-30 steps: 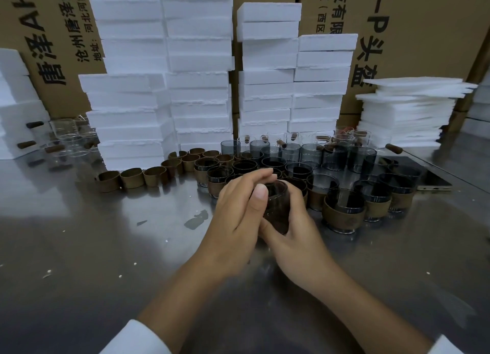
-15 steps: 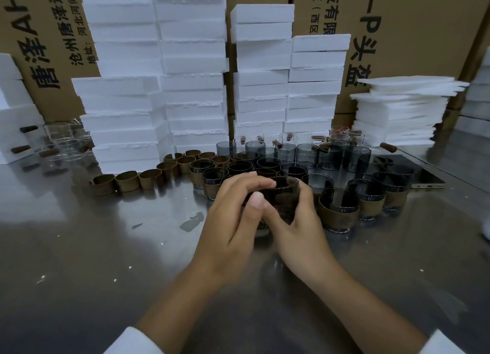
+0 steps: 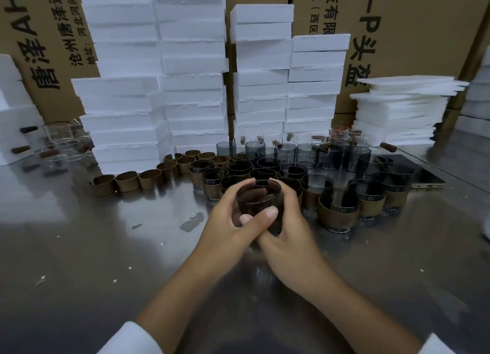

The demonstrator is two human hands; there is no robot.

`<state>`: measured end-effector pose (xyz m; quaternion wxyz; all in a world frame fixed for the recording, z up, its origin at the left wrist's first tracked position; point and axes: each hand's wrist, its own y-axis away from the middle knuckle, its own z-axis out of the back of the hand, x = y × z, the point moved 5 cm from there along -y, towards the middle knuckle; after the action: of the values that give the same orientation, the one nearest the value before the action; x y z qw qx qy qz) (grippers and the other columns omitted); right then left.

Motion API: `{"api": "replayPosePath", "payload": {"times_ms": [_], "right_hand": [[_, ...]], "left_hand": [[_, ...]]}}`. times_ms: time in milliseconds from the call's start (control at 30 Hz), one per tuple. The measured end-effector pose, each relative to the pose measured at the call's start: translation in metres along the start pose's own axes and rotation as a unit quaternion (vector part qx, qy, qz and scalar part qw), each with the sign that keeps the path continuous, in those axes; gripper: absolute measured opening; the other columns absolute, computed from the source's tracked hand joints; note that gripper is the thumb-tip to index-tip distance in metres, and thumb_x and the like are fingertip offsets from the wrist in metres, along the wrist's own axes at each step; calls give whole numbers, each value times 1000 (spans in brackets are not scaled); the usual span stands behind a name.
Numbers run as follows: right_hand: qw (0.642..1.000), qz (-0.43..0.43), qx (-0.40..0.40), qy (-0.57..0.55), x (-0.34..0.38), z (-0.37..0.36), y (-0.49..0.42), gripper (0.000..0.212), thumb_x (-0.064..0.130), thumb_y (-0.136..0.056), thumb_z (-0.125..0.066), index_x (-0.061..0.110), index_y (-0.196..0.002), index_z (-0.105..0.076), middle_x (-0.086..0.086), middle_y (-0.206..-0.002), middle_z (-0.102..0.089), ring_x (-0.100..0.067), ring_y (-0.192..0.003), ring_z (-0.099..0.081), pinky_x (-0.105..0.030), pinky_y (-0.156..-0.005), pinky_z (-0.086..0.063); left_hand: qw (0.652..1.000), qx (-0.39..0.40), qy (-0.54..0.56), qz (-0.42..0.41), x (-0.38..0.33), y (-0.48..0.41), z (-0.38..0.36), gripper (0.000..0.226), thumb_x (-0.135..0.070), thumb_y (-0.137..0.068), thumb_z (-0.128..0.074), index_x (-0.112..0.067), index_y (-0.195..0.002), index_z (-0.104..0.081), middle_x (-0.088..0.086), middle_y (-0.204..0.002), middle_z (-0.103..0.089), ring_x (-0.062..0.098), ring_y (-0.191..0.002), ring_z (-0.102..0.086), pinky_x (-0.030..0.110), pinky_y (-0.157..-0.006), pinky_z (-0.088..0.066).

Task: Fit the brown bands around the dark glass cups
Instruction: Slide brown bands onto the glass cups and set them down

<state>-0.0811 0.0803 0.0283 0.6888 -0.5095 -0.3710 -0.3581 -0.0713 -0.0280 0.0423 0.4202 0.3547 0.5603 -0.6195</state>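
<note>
Dark glass cup (image 3: pixel 258 202), in the head view, is held just above the bench (image 3: pixel 79 247), in front of the cluster of banded cups (image 3: pixel 338 211). Its mouth faces up and its axis is near upright, with the base leaning slightly to the right. The left hand (image 3: pixel 225 223) and right hand (image 3: pixel 291 231) both curl round its sides, thumbs crossing on the near wall. Whether a band sits on it is hidden. Loose brown bands (image 3: pixel 127 181) stand in a row to the left on the bench.
</note>
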Motion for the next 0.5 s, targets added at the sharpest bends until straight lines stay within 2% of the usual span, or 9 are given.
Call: {"api": "replayPosePath", "payload": {"times_ms": [67,133,200,267,300,367,433,500], "right_hand": [[1000,-6,1,-9,-2,0,-1,59,22,-85,-71,50,-124,-37,18,-119,-59,0,-114,-56,-20,-93,-49],[999,-31,21,-32,-6,0,-2,72,14,-84,-71,43,-137,-32,22,-122,-57,6,-115,-55,-13,-91,-47],[996,-60,53,-40,-9,-2,-3,84,8,-85,-68,34,-149,-20,18,-134,-52,5,-121,-52,-19,-99,-46],[993,-84,70,-35,-10,-3,-3,85,0,-87,-59,30,-153,-15,18,-135,-51,4,-122,-52,-29,-104,-46],[993,-92,65,-41,-9,-3,-4,82,-4,-88,-54,28,-153,-16,24,-129,-51,10,-115,-54,-27,-101,-47],[991,-111,20,-71,-7,1,-7,66,-8,-91,-45,21,-149,-30,28,-112,-52,21,-94,-57,-14,-84,-51],[981,-140,-46,-126,-6,9,-9,44,-3,-96,-42,17,-134,-49,14,-104,-61,12,-80,-64,-9,-66,-51],[958,-172,-93,-209,-6,15,-9,23,9,-100,-45,16,-114,-61,-2,-96,-71,-3,-73,-69,-15,-60,-53]], "left_hand": [[1000,-4,14,-3,1,-1,1,42,-27,-72,-74,-27,-112,-61,-16,-102,-71,-5,-98,-64,8,-75,-48],[999,-14,32,-5,1,-2,3,41,-24,-70,-74,-25,-110,-63,-15,-102,-71,-1,-98,-65,10,-75,-49],[999,-31,45,-6,2,-4,6,46,-26,-69,-83,-24,-110,-63,-13,-101,-72,1,-98,-66,12,-76,-50],[997,-58,49,-8,3,-4,10,53,-30,-62,-80,-25,-111,-61,-10,-100,-73,0,-98,-66,13,-78,-51],[996,-70,50,-11,2,-5,12,56,-31,-60,-76,-25,-113,-61,-9,-101,-72,0,-98,-66,13,-79,-51],[995,-84,49,-18,1,-4,13,60,-32,-59,-74,-22,-116,-60,-7,-105,-71,0,-98,-66,14,-82,-51],[996,-83,35,-21,1,-4,13,61,-32,-62,-80,-24,-119,-59,-8,-108,-70,1,-101,-65,17,-86,-52],[997,-69,11,-24,1,-2,11,55,-32,-68,-84,-31,-116,-58,-14,-107,-70,0,-104,-64,20,-88,-52]]}}
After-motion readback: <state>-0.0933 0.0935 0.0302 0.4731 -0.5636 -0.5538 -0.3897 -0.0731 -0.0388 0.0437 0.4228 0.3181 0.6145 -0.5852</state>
